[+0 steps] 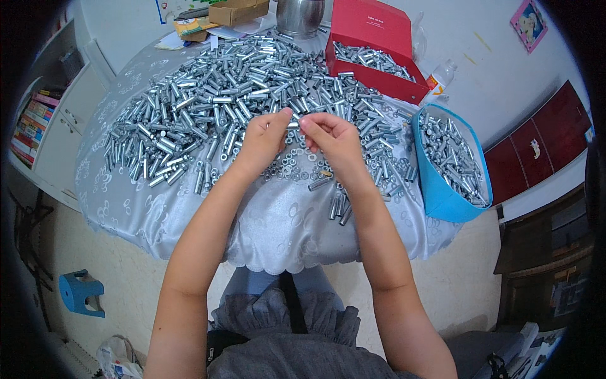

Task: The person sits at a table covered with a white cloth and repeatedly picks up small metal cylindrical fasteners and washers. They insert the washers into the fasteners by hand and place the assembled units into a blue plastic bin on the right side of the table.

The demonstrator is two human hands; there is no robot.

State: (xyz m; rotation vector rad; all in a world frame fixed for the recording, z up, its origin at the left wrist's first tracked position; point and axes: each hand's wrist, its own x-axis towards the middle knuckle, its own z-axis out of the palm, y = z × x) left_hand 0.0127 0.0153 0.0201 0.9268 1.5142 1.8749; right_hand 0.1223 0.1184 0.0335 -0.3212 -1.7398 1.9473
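Leftward of the fingers, a broad heap of silver metal sleeves [208, 101], spread over the round table [265, 221] under a pale patterned cloth. Left hand [264, 140] pinched narrow on one end of a small metal sleeve [294, 121]; right hand [334, 140] pinched on the other end, fingertips nearly touching. Just below the fingers, loose washers [295, 165]. Beyond and to the right, a red box [372, 44] and a blue tub [442, 189], both holding sleeves. Likely slip: sleeve dropping from so light a pinch, lost among identical ones beneath; loose pieces near the cloth edge rolling off.
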